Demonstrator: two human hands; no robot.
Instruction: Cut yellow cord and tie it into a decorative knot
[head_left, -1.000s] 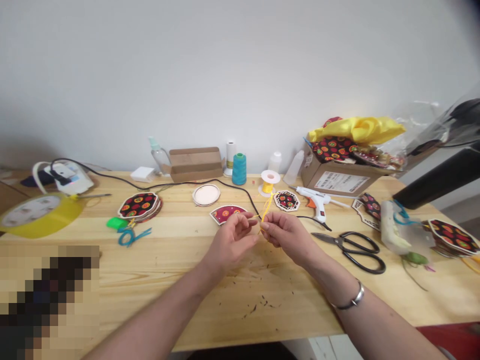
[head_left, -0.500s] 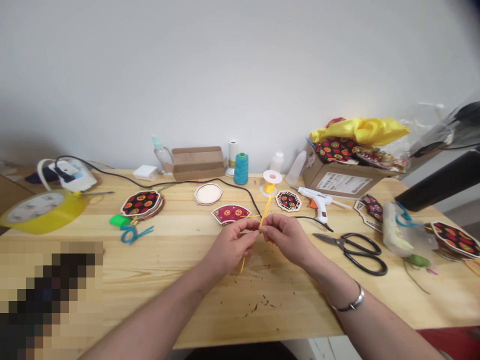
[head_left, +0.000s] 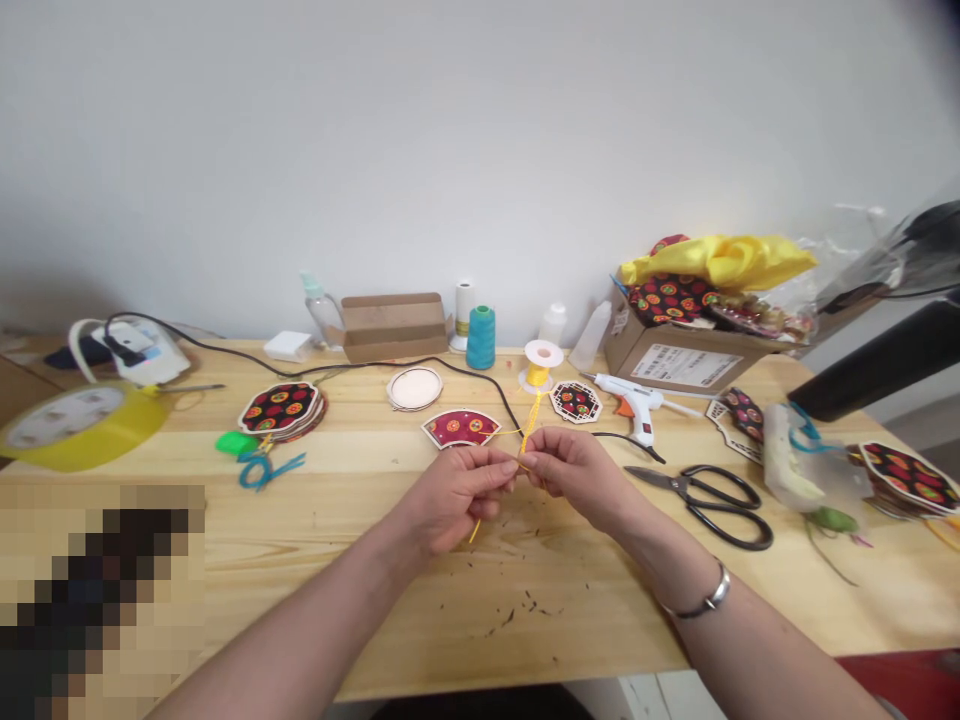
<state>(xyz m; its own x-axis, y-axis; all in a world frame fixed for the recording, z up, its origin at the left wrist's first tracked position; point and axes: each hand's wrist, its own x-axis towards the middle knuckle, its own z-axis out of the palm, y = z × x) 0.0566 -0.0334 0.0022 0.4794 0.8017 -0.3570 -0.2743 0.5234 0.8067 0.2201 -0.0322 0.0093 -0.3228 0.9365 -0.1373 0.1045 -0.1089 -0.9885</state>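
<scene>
My left hand [head_left: 471, 490] and my right hand [head_left: 564, 466] meet over the middle of the table, thumbs and forefingers pinched close together. Both grip a thin yellow cord [head_left: 534, 412], which looks braided where it runs up toward a white spool [head_left: 543, 356] wound with yellow. A loose cord end sticks out below my left hand. Just beyond that hand lies a red fan-shaped patterned piece [head_left: 459, 428], with a yellow strand reaching from it toward my fingers. The exact point of grip is hidden by my fingertips.
Black-handled scissors [head_left: 705, 492] lie right of my hands, with a white glue gun [head_left: 636, 402] behind them. A stuffed cardboard box [head_left: 679, 360] stands at the back right. A teal thread cone [head_left: 481, 338] is near the wall. Yellow tape [head_left: 135, 425] and stacked octagonal pieces [head_left: 281, 408] are left.
My left hand has shifted slightly, its fingers pinching nearer the right fingertips. The loose yellow end below it has swung a little left. My right hand stays almost in place.
</scene>
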